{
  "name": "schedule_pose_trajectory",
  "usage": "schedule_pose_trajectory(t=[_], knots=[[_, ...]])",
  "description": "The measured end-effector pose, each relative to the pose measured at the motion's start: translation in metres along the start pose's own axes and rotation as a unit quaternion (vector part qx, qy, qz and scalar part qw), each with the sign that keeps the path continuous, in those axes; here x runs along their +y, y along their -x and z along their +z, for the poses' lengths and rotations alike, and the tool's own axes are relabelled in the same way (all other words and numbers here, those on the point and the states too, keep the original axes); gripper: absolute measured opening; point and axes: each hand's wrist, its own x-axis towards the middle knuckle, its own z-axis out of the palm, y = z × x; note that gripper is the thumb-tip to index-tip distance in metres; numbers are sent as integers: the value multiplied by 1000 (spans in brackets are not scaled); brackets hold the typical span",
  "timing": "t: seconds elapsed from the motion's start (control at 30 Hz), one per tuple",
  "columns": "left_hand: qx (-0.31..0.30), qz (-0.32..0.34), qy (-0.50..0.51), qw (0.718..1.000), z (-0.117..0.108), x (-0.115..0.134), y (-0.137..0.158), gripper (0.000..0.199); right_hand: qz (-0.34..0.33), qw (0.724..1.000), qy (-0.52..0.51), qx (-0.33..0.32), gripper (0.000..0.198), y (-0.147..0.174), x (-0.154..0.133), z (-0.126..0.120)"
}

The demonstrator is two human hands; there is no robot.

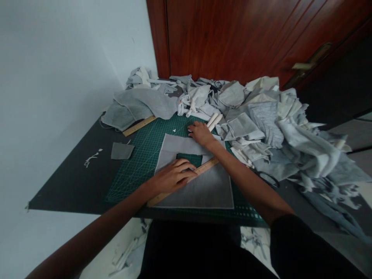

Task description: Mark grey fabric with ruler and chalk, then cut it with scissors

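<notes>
A grey square cloth [200, 193] lies on the green cutting mat [136, 155], with a rectangular opening near its middle where the mat shows through. A wooden ruler [207, 166] slants across the cloth below this opening. My left hand [174, 175] rests on the ruler, fingers stretched out along it. Beyond the cloth's far edge, my right hand [201, 134] is low over the mat, its fingers curled and drawn together. Whatever may be in them is hidden. My right forearm passes over the cloth's right side.
Heaps of grey and white fabric scraps [261, 116] cover the table's back and right. Grey cloth [145, 102] partly covers another wooden ruler [139, 126] at back left. A small grey patch [122, 151] lies left. Dark scissors handles [269, 179] show at right. A wooden door [232, 38] stands behind.
</notes>
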Motion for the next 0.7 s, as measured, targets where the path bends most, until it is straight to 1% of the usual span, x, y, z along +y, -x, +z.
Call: schedule_pose_trajectory(t=[0.07,0.13,0.2,0.3,0.4,0.5,0.6,0.7], knots=[[-7,1,-4,1000,0,0,0,35,1,1000,1,-8,31,-1,1,9],[-10,8,-12,1000,1,0,0,37,-7,1000,-14,-10,32,0,1,12],[-8,8,-12,1000,2,-2,0,37,-26,999,-42,-11,27,0,1,9],[-3,-3,2,1000,4,-4,-1,39,-61,993,-105,-4,13,0,0,2],[-3,-7,14,1000,5,-5,-2,37,-94,978,-186,13,15,10,-4,-7],[7,-6,26,1000,7,-7,-2,34,-127,955,-266,36,16,42,-14,-15],[32,-8,18,999,11,-10,-2,31,-165,929,-329,44,15,93,-26,-20],[52,-19,10,998,13,-12,-3,22,-206,907,-366,32,8,141,-38,-17]])
